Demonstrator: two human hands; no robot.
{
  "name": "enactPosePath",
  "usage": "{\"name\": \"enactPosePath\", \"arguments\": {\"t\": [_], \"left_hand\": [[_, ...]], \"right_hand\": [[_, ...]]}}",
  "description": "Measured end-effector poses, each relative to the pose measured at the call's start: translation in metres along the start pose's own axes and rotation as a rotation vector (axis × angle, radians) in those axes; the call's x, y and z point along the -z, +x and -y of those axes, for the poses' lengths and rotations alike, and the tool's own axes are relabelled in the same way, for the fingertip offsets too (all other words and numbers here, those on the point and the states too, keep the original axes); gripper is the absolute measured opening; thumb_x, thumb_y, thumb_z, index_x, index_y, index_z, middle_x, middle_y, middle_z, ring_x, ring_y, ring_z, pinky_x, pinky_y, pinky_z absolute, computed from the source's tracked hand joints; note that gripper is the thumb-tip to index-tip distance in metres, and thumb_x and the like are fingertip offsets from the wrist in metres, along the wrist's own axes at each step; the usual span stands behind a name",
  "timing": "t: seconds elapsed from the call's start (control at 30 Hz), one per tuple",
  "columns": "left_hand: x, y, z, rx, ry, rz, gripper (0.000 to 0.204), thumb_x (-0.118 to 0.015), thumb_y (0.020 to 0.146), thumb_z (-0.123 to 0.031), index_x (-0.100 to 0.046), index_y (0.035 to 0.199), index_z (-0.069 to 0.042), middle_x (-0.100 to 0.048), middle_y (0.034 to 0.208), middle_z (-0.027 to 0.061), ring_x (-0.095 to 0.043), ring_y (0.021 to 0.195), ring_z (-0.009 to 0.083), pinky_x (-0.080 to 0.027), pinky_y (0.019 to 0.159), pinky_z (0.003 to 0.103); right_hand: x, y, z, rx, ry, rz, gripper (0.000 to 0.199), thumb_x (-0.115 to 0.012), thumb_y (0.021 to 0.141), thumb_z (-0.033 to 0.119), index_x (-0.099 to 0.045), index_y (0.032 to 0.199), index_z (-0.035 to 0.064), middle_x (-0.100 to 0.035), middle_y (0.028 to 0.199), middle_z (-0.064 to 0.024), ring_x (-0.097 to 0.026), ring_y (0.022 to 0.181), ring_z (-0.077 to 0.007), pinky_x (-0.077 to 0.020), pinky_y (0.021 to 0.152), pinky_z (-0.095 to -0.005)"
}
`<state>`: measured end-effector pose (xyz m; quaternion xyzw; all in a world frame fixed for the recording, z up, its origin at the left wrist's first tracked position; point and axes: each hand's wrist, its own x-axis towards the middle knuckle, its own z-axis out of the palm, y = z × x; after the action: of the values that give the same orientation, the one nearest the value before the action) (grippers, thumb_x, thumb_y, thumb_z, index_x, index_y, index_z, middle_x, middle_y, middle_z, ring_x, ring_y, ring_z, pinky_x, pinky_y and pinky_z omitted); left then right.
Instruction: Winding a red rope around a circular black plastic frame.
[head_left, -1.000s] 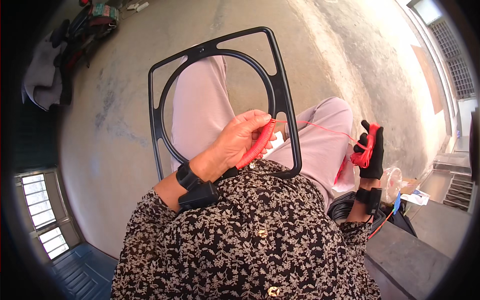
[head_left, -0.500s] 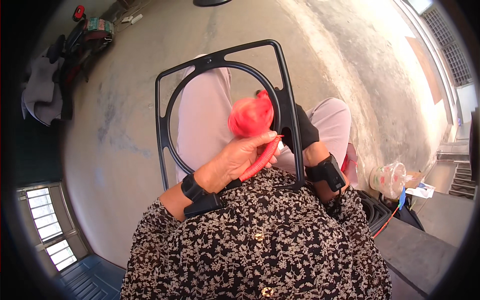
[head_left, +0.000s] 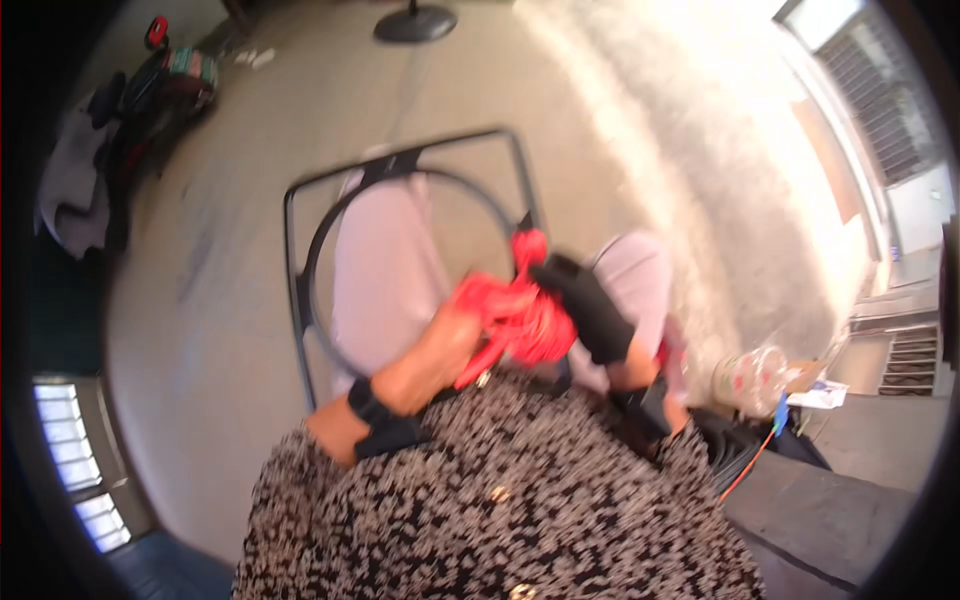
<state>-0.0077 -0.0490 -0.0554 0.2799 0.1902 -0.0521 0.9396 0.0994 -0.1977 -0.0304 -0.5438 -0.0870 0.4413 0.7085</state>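
Note:
On my lap stands a black square frame (head_left: 297, 270) with a large round opening, tilted across my legs. A bundle of red cord (head_left: 540, 328) lies in loops at the frame's right side, and a red wrapped part (head_left: 530, 242) sits higher up the same side. My left hand (head_left: 452, 335), bare and blurred, is closed on the red cord at the left of the bundle. My right hand (head_left: 595, 312), in a black glove, is closed at the frame's right side, against the red bundle; its fingertips are partly hidden. Both wrists wear black straps with small boxes.
A clear plastic container (head_left: 750, 380) stands to my right, near black coiled or stacked parts (head_left: 735, 450) and a blue-tipped orange stick (head_left: 757, 462). Far left is a scooter (head_left: 160, 110). A round black stand base (head_left: 415, 24) rests on the floor ahead.
The frame has shifted down and left in view. My right hand has come from behind the frame's side to its front, beside the red bundle. My left hand has moved slightly left.

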Motion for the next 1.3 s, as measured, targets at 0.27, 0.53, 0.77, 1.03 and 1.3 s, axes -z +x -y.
{"name": "enactPosePath", "arguments": {"t": [0.27, 0.53, 0.77, 1.03, 1.3], "left_hand": [[-0.008, 0.002, -0.007, 0.096, 0.158, -0.105, 0.012, -0.059, 0.092, -0.011, -0.06, 0.084, -0.003, -0.062, 0.076, 0.0042, -0.06, 0.066, 0.0114, -0.052, 0.061, 0.024], [-0.007, 0.0, -0.009, 0.089, 0.158, -0.041, 0.011, -0.058, 0.093, -0.013, -0.058, 0.088, -0.003, -0.063, 0.081, 0.0063, -0.062, 0.07, 0.012, -0.054, 0.066, 0.026], [-0.003, 0.001, -0.006, 0.052, 0.23, -0.047, 0.019, -0.056, 0.094, -0.02, -0.06, 0.093, -0.002, -0.064, 0.088, 0.0065, -0.063, 0.075, 0.0132, -0.056, 0.061, 0.027], [-0.004, -0.002, -0.017, 0.203, 0.136, 0.017, 0.023, -0.055, 0.095, -0.024, -0.058, 0.098, -0.001, -0.066, 0.084, 0.01, -0.064, 0.064, 0.0134, -0.054, 0.057, 0.023], [-0.005, -0.001, -0.017, 0.168, 0.067, 0.004, 0.021, -0.057, 0.094, -0.024, -0.056, 0.097, -0.003, -0.065, 0.08, 0.0131, -0.064, 0.061, 0.0179, -0.054, 0.051, 0.027]], "right_hand": [[0.001, -0.036, -0.014, -0.179, -0.24, -0.003, 0.044, -0.067, 0.087, 0.027, -0.057, 0.119, -0.0007, -0.064, 0.105, -0.0048, -0.059, 0.094, -0.0108, -0.047, 0.087, -0.0257], [-0.009, -0.043, -0.018, -0.2, -0.313, -0.019, 0.044, -0.069, 0.085, 0.016, -0.055, 0.123, -0.0003, -0.063, 0.107, -0.0039, -0.06, 0.093, -0.0112, -0.0497, 0.082, -0.0279], [-0.003, -0.04, -0.024, -0.239, 0.607, 0.037, 0.042, -0.056, 0.094, 0.031, -0.051, 0.126, 0.0043, -0.059, 0.118, -0.003, -0.058, 0.103, -0.0125, -0.0448, 0.093, -0.0263], [0.094, -0.05, -0.014, 0.207, 0.572, -0.298, 0.041, -0.05, 0.095, 0.038, -0.054, 0.116, 0.0027, -0.061, 0.1, -0.0089, -0.063, 0.088, -0.0318, -0.0521, 0.08, -0.048], [0.16, -0.082, -0.001, 0.197, 0.653, -0.304, 0.04, -0.052, 0.096, 0.039, -0.054, 0.113, 0.0029, -0.043, 0.061, 0.0059, -0.042, 0.047, -0.0065, -0.0403, 0.048, -0.0224]]}}
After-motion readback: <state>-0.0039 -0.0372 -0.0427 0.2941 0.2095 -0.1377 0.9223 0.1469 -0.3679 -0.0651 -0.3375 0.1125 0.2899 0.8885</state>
